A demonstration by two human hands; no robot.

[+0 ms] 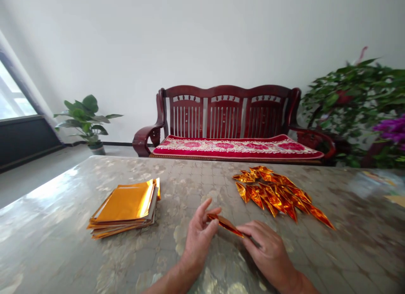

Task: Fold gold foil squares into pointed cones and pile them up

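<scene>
Between my two hands is a narrow folded piece of gold foil paper (227, 226), held just above the table. My left hand (201, 230) pinches its left end between thumb and fingers, with some fingers extended. At the other end, my right hand (267, 249) grips it between thumb and forefinger. A stack of flat gold foil sheets (125, 203) lies to the left of my hands. Beyond my right hand, several folded gold foil pieces (278, 192) with pointed ends lie in a loose pile.
The table (177, 180) has a glossy floral cover. A clear plastic bag (376, 182) lies at its right end. Past the far edge stands a dark red wooden bench (224, 112) with a patterned cushion (237, 147). Potted plants (85, 121) flank it.
</scene>
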